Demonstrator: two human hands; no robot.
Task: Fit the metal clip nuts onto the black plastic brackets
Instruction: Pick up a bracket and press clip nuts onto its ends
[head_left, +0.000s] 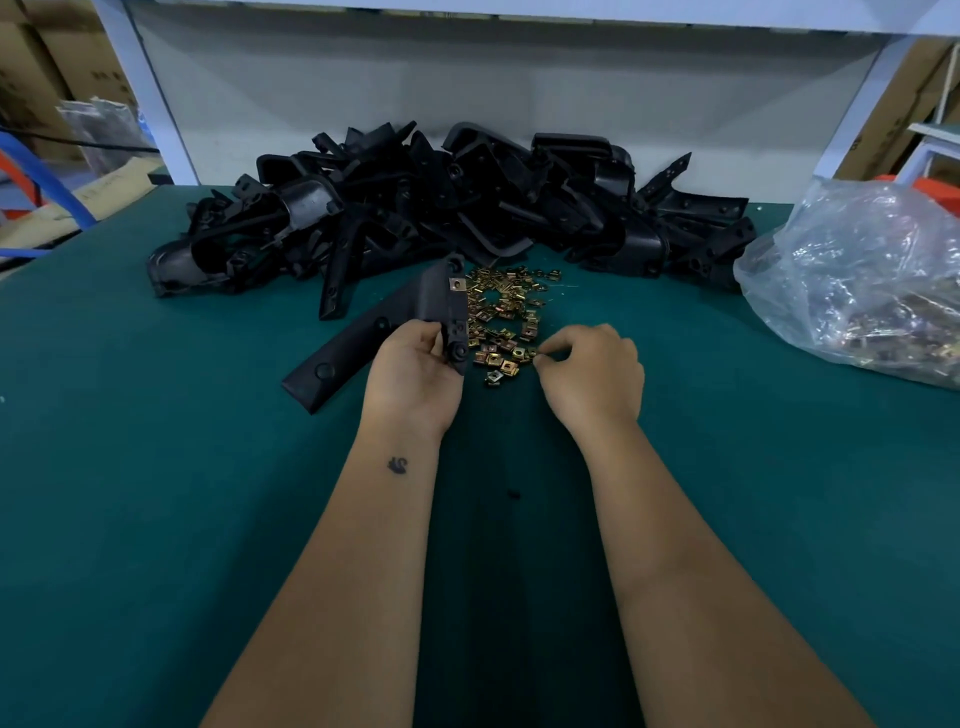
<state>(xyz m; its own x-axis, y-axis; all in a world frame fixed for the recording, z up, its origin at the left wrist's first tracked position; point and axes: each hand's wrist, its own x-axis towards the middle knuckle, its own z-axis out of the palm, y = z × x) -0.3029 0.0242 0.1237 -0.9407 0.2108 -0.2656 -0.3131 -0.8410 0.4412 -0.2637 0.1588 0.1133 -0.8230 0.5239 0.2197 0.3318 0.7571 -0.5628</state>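
Where the green table (156, 519) fills most of the frame, a big heap of black brackets (447, 202) lies across its upper middle, under a white shelf frame. At the right edge sits a clear plastic bag (862, 280) that seems to hold more metal pieces, though its contents are blurred. Just left of centre, the left hand (415, 374) grips one bracket (384, 327) at its lower right corner, fingers curled round the edge; the bracket's long arm slants down to the left and touches the table, and one clip nut (456, 284) already sits on its upper right tab. Beside it, at centre, a loose scatter of brass-coloured clip nuts (501, 322) lies on the table. The right hand (592, 374) rests at the scatter's lower right edge, thumb and forefinger pinching a single nut (540, 358).
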